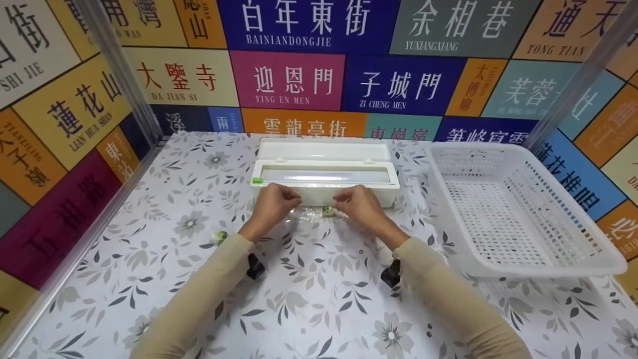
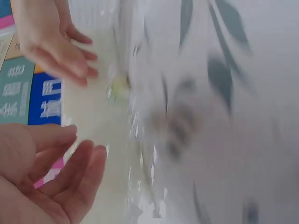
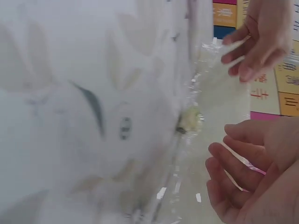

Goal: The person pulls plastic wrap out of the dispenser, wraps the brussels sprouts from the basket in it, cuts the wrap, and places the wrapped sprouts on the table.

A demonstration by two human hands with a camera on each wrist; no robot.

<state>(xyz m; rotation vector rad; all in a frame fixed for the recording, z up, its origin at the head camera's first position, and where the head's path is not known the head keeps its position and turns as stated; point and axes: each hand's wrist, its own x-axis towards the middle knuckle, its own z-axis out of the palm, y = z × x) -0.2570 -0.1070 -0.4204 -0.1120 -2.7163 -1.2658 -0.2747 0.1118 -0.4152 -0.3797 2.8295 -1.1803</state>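
Observation:
A white cling film dispenser stands with its lid raised, and a roll of clear film shows inside. Before its front lies a sheet of cling film, crinkled, with a small green-and-pale piece of food at it; its exact kind is unclear. My left hand is near the dispenser's left front, its fingers loosely bent and apart from the thumb. On the other side my right hand hovers close to the food piece, fingers relaxed and holding nothing visible.
A second small green-and-white piece lies on the table left of my left forearm. To the right stands a white perforated plastic basket. A green slider sits at the dispenser's left end. Walls with printed signs surround the flower-patterned tabletop.

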